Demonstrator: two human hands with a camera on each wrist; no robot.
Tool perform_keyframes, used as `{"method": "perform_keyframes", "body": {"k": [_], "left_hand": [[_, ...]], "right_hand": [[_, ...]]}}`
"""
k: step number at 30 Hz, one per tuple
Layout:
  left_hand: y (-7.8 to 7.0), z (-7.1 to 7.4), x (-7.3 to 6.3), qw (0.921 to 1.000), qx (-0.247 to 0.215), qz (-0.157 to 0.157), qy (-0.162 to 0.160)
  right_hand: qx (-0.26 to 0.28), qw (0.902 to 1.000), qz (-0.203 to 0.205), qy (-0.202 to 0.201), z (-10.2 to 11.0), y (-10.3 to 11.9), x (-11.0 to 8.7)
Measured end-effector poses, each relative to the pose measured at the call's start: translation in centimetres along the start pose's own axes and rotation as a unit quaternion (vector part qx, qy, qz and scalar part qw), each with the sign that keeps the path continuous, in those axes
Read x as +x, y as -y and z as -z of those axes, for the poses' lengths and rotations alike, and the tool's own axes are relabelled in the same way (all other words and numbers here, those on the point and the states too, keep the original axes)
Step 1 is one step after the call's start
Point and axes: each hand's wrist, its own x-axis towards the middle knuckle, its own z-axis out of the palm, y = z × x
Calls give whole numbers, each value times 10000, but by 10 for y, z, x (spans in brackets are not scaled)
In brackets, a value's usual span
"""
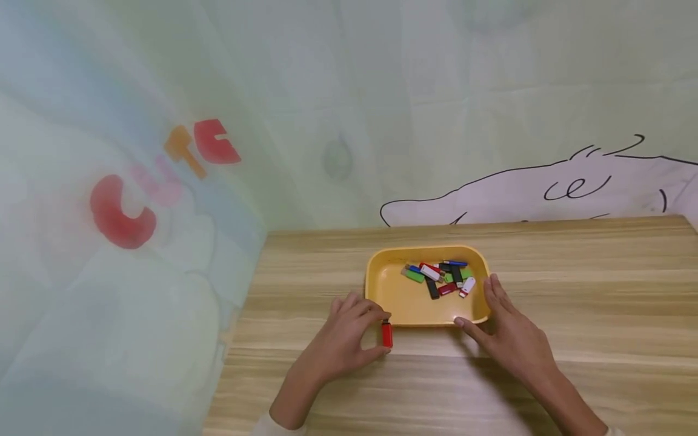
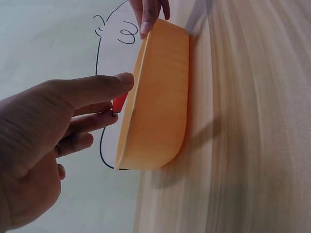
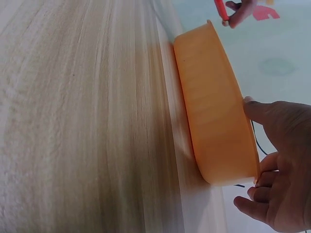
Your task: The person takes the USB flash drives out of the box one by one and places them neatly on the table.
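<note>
Between thumb and fingertips, my left hand pinches a red USB flash drive by its ends. It hovers by the front left corner of a yellow plastic tray. Part of the red drive shows above the rim in the left wrist view. My right hand holds the tray's front right corner, thumb on the front rim and fingers at the right end. Several USB flash drives lie loose in the tray, among them a white one, a black one and a green one.
The tray stands on a wood-grain table. Behind the table's back edge hangs a pale cloth backdrop with a line drawing. Another printed sheet with coloured letters covers the left side.
</note>
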Motion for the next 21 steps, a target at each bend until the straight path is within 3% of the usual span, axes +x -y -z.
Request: {"method": "perform_keyframes", "body": {"k": [9, 13, 17, 21], "left_hand": [[1, -10, -12, 9993, -224, 149, 240], [1, -14, -18, 9991, -314, 38, 291], [3, -20, -23, 9993, -281, -98, 244], [6, -26, -25, 9992, -123, -16, 377]], "right_hand": [[10, 10000, -9, -43, -1, 1, 0], [27, 10000, -55, -9, -1, 1, -1], [40, 9999, -114, 39, 0, 1, -1], [58, 9999, -108, 51, 0, 1, 0]]}}
